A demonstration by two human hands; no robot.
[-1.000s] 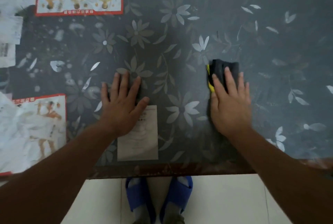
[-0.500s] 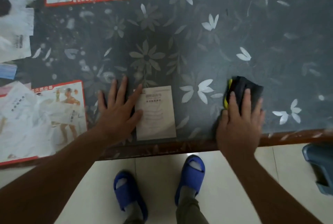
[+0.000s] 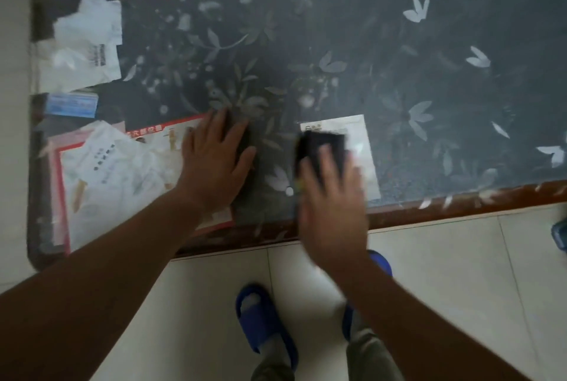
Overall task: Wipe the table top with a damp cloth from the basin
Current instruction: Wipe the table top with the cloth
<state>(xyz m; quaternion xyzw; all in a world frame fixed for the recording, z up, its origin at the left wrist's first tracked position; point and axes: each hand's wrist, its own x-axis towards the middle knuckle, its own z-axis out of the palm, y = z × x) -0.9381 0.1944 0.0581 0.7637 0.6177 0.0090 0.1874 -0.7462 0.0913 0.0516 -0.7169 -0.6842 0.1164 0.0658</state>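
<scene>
The table top (image 3: 399,52) is dark grey glass over a pale flower pattern, with a brown wooden front edge. My right hand (image 3: 333,202) presses a dark cloth (image 3: 319,147) with a yellow edge flat on the glass near that front edge. The cloth lies over a white paper slip under the glass, and the hand is blurred. My left hand (image 3: 214,162) lies flat and spread on the glass just left of the cloth, holding nothing. No basin is in view.
Papers and red-bordered prints (image 3: 122,178) lie under the glass at the left and back left. The table's left edge (image 3: 35,165) meets a pale wall. A blue object (image 3: 559,235) sits on the tiled floor at far right. My blue slippers (image 3: 264,325) stand below the table edge.
My right hand has slid the cloth left along the front edge, onto the white paper slip. My left hand has shifted left onto the red-bordered print. The view has swung left.
</scene>
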